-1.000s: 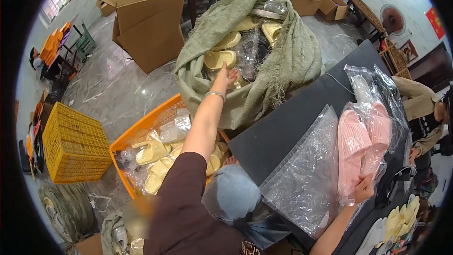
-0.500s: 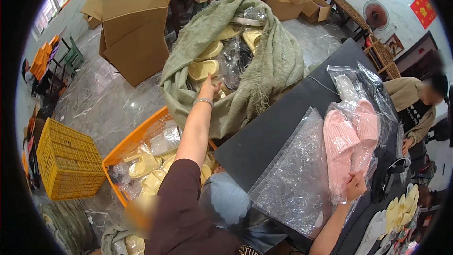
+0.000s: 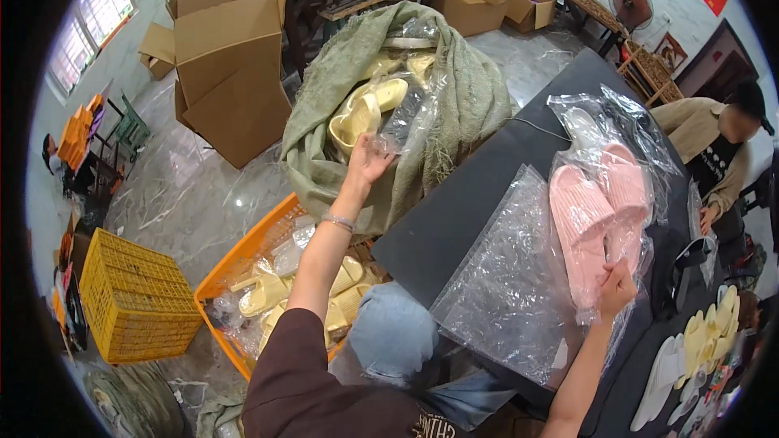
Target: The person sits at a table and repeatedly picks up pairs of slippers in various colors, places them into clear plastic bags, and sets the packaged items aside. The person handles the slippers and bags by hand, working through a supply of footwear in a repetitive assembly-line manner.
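My left hand [image 3: 371,161] reaches into the mouth of a big green woven sack [image 3: 471,105]. Its fingers are closed on the clear wrapping of yellow slippers [image 3: 357,118], which tilt up at the sack's opening. On the dark table lies a pair of pink ribbed slippers [image 3: 578,215] inside a clear plastic bag, toes turned away from me. My right hand [image 3: 618,285] pinches that bag at the near end of the slippers. Flat beside the pair, on its left, is a crinkled clear plastic bag [image 3: 507,292].
An orange crate [image 3: 217,292] of yellow slippers stands by my left arm, with a yellow crate [image 3: 138,300] farther left. Cardboard boxes [image 3: 231,57] rise behind the sack. Another person [image 3: 714,154] sits past the table [image 3: 454,211]. More slippers [image 3: 698,341] lie at lower right.
My left hand has closed on the wrapped yellow slippers and drawn them slightly toward me, tilting them. My right hand stays at the pink slippers' bag. The whole view has shifted a little.
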{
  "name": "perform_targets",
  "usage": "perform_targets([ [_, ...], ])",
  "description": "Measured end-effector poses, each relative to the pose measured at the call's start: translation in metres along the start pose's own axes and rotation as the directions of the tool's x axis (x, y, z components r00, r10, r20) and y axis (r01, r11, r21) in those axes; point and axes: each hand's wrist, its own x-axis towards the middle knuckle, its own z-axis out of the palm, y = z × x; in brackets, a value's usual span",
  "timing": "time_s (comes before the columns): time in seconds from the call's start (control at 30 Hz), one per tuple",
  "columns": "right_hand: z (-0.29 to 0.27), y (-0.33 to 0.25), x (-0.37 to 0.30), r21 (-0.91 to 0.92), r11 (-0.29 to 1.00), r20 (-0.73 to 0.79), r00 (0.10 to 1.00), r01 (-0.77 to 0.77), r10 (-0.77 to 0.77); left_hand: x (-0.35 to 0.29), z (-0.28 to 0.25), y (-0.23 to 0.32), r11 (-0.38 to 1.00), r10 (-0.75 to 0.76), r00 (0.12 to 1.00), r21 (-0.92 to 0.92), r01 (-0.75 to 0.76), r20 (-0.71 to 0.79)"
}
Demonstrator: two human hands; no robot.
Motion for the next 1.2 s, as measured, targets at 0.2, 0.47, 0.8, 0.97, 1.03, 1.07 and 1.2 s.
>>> perform_targets([
  [0.2, 0.009, 0.000, 0.008, 0.005, 0.997, 0.059, 0.996, -0.073, 0.073, -0.047, 0.080, 0.049, 0.998, 0.063, 0.887, -0.023, -0.059, 0.458],
  [0.47, 0.004, -0.004, 0.012, -0.067, 0.997, 0.015, 0.999, -0.031, 0.032, -0.150, 0.238, 0.026, 0.597, 0.296, 0.795, 0.547, -0.587, 0.530],
  [0.8, 0.004, 0.003, 0.010, -0.193, 0.980, 0.041, 0.997, -0.051, 0.060, -0.180, 0.395, -0.173, 0.437, 0.001, 0.608, 0.547, -0.714, 0.794],
  [0.97, -0.002, -0.008, 0.013, -0.211, 0.977, 0.065, 0.998, -0.012, 0.027, -0.127, 0.378, -0.301, 0.245, -0.348, 0.785, 0.858, -0.452, 0.513],
  [1.03, -0.001, -0.013, 0.014, -0.214, 0.977, 0.066, 0.997, -0.018, 0.032, -0.103, 0.345, -0.334, 0.228, -0.572, 0.780, 0.963, -0.146, 0.254],
  [1.07, -0.002, -0.014, 0.015, -0.213, 0.977, 0.064, 0.997, -0.020, 0.034, -0.097, 0.337, -0.344, 0.275, -0.561, 0.792, 0.957, -0.094, 0.239],
  [1.2, -0.005, -0.006, 0.014, -0.240, 0.970, 0.077, 0.995, -0.041, 0.061, -0.116, 0.328, -0.355, 0.360, -0.621, 0.753, 0.933, 0.026, 0.218],
])
